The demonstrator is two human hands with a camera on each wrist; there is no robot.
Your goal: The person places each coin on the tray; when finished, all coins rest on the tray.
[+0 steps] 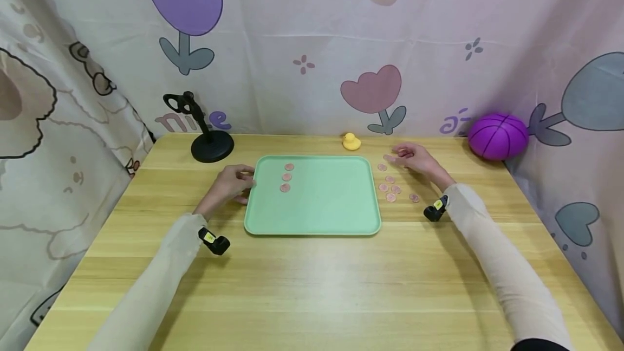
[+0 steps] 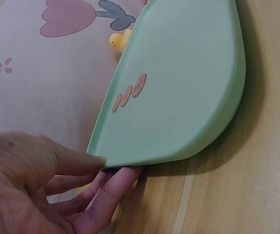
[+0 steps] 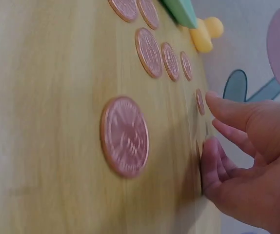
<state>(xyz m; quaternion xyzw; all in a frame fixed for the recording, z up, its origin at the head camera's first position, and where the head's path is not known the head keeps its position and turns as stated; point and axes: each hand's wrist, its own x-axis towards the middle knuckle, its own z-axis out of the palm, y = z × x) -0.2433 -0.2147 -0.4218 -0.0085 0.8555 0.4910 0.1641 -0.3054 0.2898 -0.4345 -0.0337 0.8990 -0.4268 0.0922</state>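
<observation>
A mint-green tray (image 1: 336,194) lies on the table, with three copper-coloured coins (image 1: 286,177) in a column near its left side. My left hand (image 1: 235,184) pinches the tray's left edge; in the left wrist view, the thumb (image 2: 84,162) presses on the rim and fingers curl beneath it. Several similar coins (image 1: 390,179) lie on the wood to the tray's right. Over the farthest of these coins (image 3: 200,101) hovers my right hand (image 1: 414,157), its thumb beside that coin and apart from the other fingers. No coin shows within its grasp.
A yellow rubber duck (image 1: 351,142) sits behind the tray. At the back left stands a black holder (image 1: 212,145) on a round base. A purple ball (image 1: 499,136) rests at the back right corner. Patterned curtains (image 1: 273,58) hang behind the wooden table (image 1: 312,286).
</observation>
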